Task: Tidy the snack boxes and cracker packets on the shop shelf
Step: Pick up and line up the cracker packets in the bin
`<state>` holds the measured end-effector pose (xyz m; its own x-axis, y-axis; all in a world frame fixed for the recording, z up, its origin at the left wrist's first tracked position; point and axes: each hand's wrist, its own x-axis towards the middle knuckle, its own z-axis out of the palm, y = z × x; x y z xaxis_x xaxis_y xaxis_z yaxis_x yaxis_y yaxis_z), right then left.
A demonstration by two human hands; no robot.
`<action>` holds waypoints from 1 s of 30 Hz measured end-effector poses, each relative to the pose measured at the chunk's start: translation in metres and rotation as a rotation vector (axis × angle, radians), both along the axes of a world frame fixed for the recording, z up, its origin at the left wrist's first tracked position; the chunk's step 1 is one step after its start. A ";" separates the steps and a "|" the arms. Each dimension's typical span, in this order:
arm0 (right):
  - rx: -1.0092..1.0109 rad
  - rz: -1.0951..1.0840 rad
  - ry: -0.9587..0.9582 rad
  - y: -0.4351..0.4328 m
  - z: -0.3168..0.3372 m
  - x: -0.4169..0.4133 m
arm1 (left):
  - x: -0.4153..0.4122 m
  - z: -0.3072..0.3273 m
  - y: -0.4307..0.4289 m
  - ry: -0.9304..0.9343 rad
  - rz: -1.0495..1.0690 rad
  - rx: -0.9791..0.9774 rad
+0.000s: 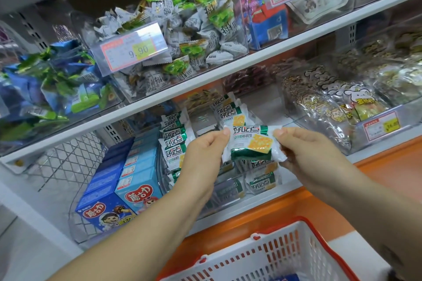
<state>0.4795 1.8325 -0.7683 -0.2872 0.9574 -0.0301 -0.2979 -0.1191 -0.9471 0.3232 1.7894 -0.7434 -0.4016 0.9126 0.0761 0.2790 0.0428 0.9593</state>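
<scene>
A white and green cracker packet (pixel 253 143) is held flat between both hands in front of the lower shelf. My left hand (pixel 203 155) pinches its left end and my right hand (pixel 308 155) pinches its right end. Behind and below it, several matching cracker packets (pixel 173 141) stand in a row inside a clear bin, and more lie loose near the front (pixel 262 181). To the left, blue snack boxes (pixel 137 180) stand in two rows in another clear bin.
A white shopping basket with a red rim (pixel 319 230) hangs below my arms. The upper shelf holds clear bins of wrapped sweets (pixel 182 36) with price tags (pixel 132 50). Bagged snacks (pixel 331 107) fill the bins on the right.
</scene>
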 end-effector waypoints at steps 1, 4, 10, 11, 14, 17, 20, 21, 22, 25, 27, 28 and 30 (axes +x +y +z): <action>-0.076 0.020 0.053 0.002 0.000 0.000 | 0.001 0.001 0.000 -0.109 0.004 -0.036; -0.264 0.064 0.172 0.005 0.001 0.001 | 0.002 0.002 0.000 -0.357 0.009 -0.119; -0.459 0.163 0.315 0.009 0.001 0.001 | 0.001 0.009 -0.008 -0.595 0.008 -0.176; -0.471 0.178 0.326 0.008 0.001 0.001 | 0.002 0.010 -0.010 -0.611 0.006 -0.173; -0.348 0.173 0.210 0.007 0.002 0.002 | -0.001 0.009 -0.011 -0.528 -0.029 -0.168; -0.003 0.091 -0.098 0.007 0.006 0.009 | -0.007 0.012 -0.016 -0.033 -0.056 -0.066; 0.087 0.106 -0.041 0.003 0.014 0.010 | -0.010 0.017 -0.021 0.219 -0.107 0.127; 0.084 0.122 -0.006 0.002 0.016 0.009 | -0.008 0.018 -0.023 0.197 -0.125 0.163; 0.080 0.129 0.010 0.001 0.017 0.009 | -0.006 0.019 -0.024 0.144 -0.148 0.187; 0.098 0.128 -0.021 -0.002 0.016 0.008 | -0.008 0.013 -0.025 0.056 -0.209 0.193; 0.153 0.115 -0.073 -0.006 0.013 0.008 | -0.011 0.010 -0.026 0.053 -0.244 0.186; 0.175 0.111 -0.084 -0.008 0.013 0.007 | -0.011 0.009 -0.026 0.068 -0.243 0.187; 0.202 0.121 -0.090 -0.010 0.013 0.008 | -0.012 0.007 -0.027 0.106 -0.199 0.197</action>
<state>0.4875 1.8227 -0.7551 -0.4054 0.9052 0.1278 -0.2065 0.0455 -0.9774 0.3112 1.7619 -0.7362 -0.1967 0.9362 0.2914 0.3627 -0.2066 0.9087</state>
